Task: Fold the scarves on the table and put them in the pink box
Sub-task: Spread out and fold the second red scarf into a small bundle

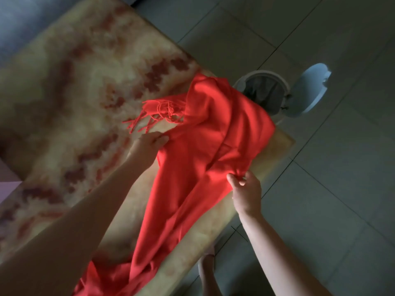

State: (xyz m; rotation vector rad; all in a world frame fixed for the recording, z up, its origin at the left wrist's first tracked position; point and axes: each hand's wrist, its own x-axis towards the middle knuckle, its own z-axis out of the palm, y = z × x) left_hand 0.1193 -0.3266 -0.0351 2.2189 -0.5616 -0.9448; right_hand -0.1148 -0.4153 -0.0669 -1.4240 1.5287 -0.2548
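One red scarf [203, 146], L hand [149, 143] & R hand [245, 189] pinching, grey-lined bin [264, 73]

Red scarf [203, 146] on marbled table [74, 82]
Beyond the left grip [149, 142] the cream top shows rust-red blotches; the floor tiles [320, 189] are grey.

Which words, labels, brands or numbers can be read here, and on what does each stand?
None can be read. The red scarf, the table, the pink box corner, the bin and the floor tiles show no lettering.
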